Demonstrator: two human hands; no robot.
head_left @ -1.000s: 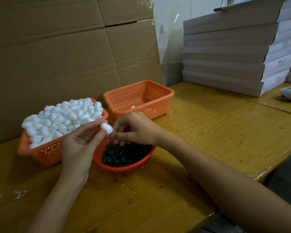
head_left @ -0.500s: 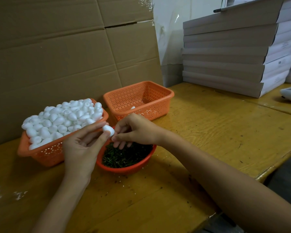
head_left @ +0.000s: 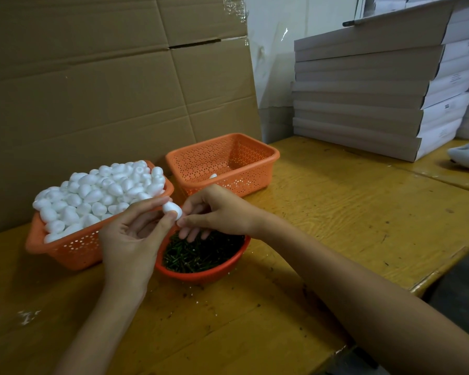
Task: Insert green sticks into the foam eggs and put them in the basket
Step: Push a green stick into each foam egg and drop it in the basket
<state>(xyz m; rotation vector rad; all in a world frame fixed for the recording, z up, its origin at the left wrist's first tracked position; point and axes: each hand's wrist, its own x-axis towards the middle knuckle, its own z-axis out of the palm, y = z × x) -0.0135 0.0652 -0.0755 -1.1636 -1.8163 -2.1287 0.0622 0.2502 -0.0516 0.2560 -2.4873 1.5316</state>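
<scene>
- As the scene is viewed from the head camera, a single foam egg (head_left: 172, 209) is pinched between the thumb and fingertips of the left hand (head_left: 132, 236), palm turned up, above the near rim of the red bowl (head_left: 201, 276).
- The right hand (head_left: 214, 212) is brought against the egg's right end, thumb and forefinger pressed together there; whether a stick is gripped between them cannot be told. Its other fingers are hung loosely over the green sticks (head_left: 201, 253) heaped in the bowl.
- To the left, an orange basket (head_left: 73, 247) is heaped with white foam eggs.
- Behind the bowl, a second orange basket (head_left: 255, 169) is set on the wooden table (head_left: 336, 212); one white egg (head_left: 213, 175) is seen low inside it.
- Flattened cardboard (head_left: 92, 90) is leaned behind the baskets, and flat white boxes (head_left: 363, 104) are stacked at the far right.
</scene>
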